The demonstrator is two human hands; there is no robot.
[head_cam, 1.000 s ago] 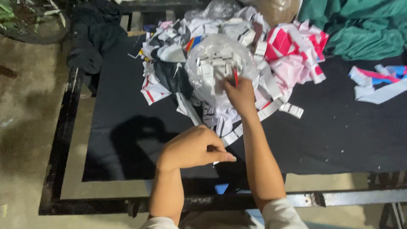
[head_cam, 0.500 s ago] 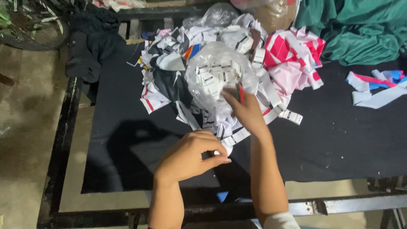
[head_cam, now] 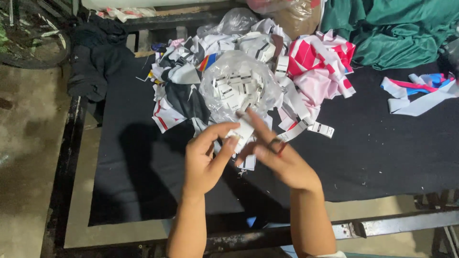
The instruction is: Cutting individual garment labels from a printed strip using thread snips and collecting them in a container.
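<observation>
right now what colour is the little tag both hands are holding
White, the small tag pinched between the left hand and right hand; head view.

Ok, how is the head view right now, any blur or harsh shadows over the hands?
Head view: right hand smeared by motion blur, left hand sharper; both meet on a small white label. Their hard shadow falls left on the black cloth; glare on the clear bag.

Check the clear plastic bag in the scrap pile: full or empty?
Partly full: through the clear plastic bag many small white tags show, bunched inside. Whether its mouth is open or shut cannot be told.
</observation>
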